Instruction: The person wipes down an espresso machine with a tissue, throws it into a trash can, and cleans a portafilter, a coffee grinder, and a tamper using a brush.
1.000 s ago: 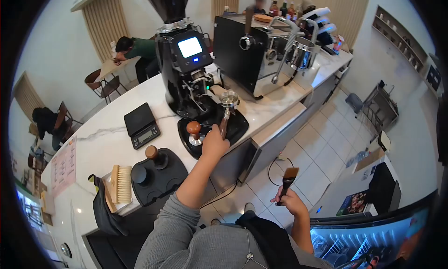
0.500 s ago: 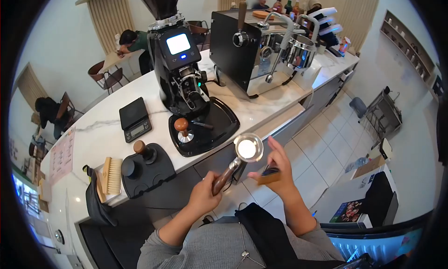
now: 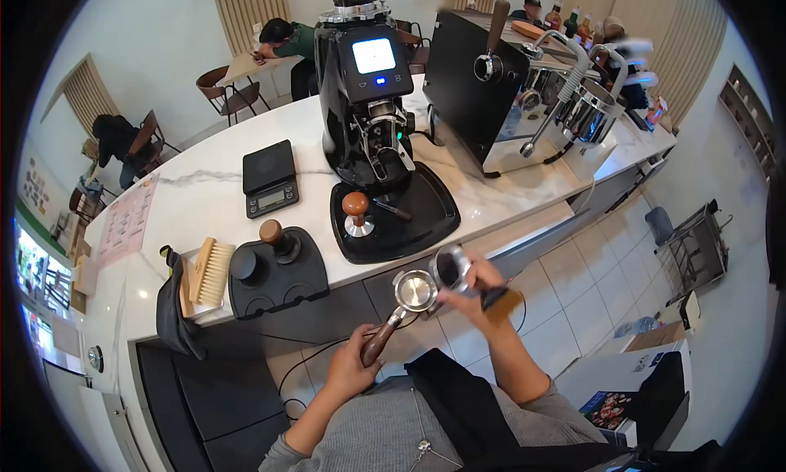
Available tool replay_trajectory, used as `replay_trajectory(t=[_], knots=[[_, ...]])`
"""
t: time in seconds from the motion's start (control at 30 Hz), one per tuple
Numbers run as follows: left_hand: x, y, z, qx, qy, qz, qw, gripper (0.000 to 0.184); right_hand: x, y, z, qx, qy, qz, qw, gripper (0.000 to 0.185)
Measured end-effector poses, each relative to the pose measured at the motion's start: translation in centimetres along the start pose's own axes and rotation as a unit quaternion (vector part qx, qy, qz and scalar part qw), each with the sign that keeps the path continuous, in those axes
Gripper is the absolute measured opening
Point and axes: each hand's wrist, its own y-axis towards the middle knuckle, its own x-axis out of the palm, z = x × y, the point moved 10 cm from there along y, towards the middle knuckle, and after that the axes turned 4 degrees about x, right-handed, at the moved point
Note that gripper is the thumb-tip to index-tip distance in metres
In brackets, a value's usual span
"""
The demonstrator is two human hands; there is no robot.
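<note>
My left hand (image 3: 350, 364) is wrapped round the wooden handle of a portafilter (image 3: 414, 292). Its round metal basket faces up and shows a shiny, pale inside. Just to the right, my right hand (image 3: 475, 290) grips a short metal ring or cup (image 3: 449, 269) with a dark inside, tilted beside the basket's rim. Also in that hand is a brush-like thing (image 3: 501, 305) with a dark body and a brown end, smeared by motion. On the counter beyond, a wooden-handled tamper (image 3: 356, 213) stands on the black tray (image 3: 438, 226) of a coffee grinder (image 3: 366, 95).
A black scale (image 3: 270, 179) lies left of the grinder. Nearer me are a tamping mat (image 3: 282, 292) with another wooden-topped tool (image 3: 280, 241), and a pale-bristled brush (image 3: 213, 271). An espresso machine (image 3: 475, 83) stands at the right. People sit at tables beyond the counter.
The view has turned, moving the counter things rightward. My right hand's fingers, stretched beside the portafilter before, now hold the metal ring or cup. The portafilter sits lower and nearer me.
</note>
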Motion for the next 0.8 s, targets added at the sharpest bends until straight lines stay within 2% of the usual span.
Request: replay_trajectory(t=[0.03,0.1,0.17,0.2,0.3,0.33,0.37,0.43,0.47,0.57,0.6,0.63,0.7,0.73,0.8], knots=[[0.0,-0.4,-0.8,0.001,-0.001,0.002,1.0,0.053,-1.4,1.1,-0.7,-0.062,-0.049,0.046,0.996,0.043],[0.4,-1.0,-2.3,0.013,0.013,-0.016,1.0,0.056,-5.0,3.0,3.2,0.117,-0.153,0.156,0.969,0.038],[0.0,-1.5,-2.9,-0.014,0.004,-0.018,1.0,0.055,-6.4,5.7,4.6,0.155,-0.197,0.14,0.958,0.041],[-0.1,-1.6,-3.4,-0.041,-0.004,-0.019,0.999,0.053,-7.1,6.7,5.0,0.036,-0.308,0.175,0.935,0.036],[-0.7,-1.7,-3.3,-0.011,-0.02,0.009,1.0,0.054,-7.5,8.7,7.1,0.061,-0.386,0.163,0.906,0.036],[-0.8,-1.9,-3.8,-0.022,-0.019,0.016,0.999,0.054,-7.7,9.1,8.2,0.121,-0.341,0.159,0.918,0.037],[-0.9,-1.7,-3.6,-0.003,-0.023,0.02,1.0,0.054,-7.6,9.2,7.7,0.115,-0.37,0.16,0.908,0.038],[-1.0,-1.5,-3.4,0.013,-0.027,0.026,0.999,0.053,-7.1,9.4,7.0,0.023,-0.406,0.179,0.896,0.042],[-1.1,-1.4,-3.2,0.021,-0.03,0.033,0.999,0.053,-6.8,8.8,6.5,-0.009,-0.478,0.172,0.861,0.037],[-2.0,-1.0,-2.5,0.021,-0.035,0.042,0.998,0.051,-6.3,6.4,1.4,-0.042,-0.401,0.186,0.896,0.029],[-2.4,-0.9,-2.1,0.014,-0.037,0.042,0.998,0.05,-5.6,5.7,1.2,0.039,-0.299,0.12,0.946,0.024],[-2.8,-0.8,-1.7,0.012,-0.037,0.042,0.998,0.05,-4.4,4.5,0.6,0.12,-0.191,0.052,0.973,0.019],[-3.8,-0.4,-0.6,0.034,0.029,0.047,0.998,0.048,-0.3,1.3,-0.9,0.255,-0.114,-0.185,0.942,0.017],[-4.0,-0.2,-0.7,0.036,0.028,0.043,0.998,0.048,-0.3,0.7,-2.6,0.257,-0.114,-0.181,0.943,0.017],[-4.9,0.0,-0.1,0.081,0.066,0.068,0.992,0.043,2.7,-1.0,-6.9,0.115,-0.265,-0.323,0.901,0.017]])
